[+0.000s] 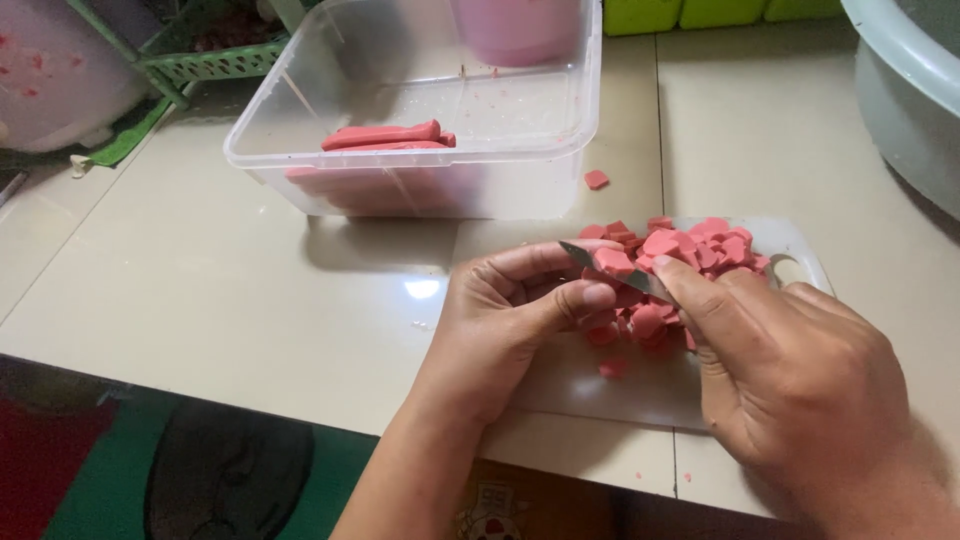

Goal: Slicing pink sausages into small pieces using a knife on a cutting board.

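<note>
Left hand [500, 320] curled over the near edge of a white plastic cutting board [800, 262], thumb and fingers pinched together beside the knife tip, on a sausage piece as far as can be told (mostly hidden under the fingers)

Right hand [790, 370] closed around a knife [615, 272], forefinger pressed along the spine of the thin, dull grey blade; one pink slice stuck on the flat of the blade

Heaped on the board, just beyond both hands: pink sausage slices [690, 255], smooth, matte, cut into small rounds and half-rounds, spread from the middle of the board towards its far end; a few crumbs scattered at the near side

One stray pink slice [596, 179] lying alone on the bench, between the board and the tub

Farther back, a clear rectangular plastic tub [300, 130] with rounded corners, holding whole pink sausages [385, 136], long and smooth, laid flat at its near wall; a pink cup [515, 30] standing in its far part

Bench [200, 280] of glossy cream tiles, thin grout lines, a glint of light near the left hand

At the far right, the curved rim of a pale grey basin [900, 60]; at the far left, a green lattice basket [215, 62]
</note>
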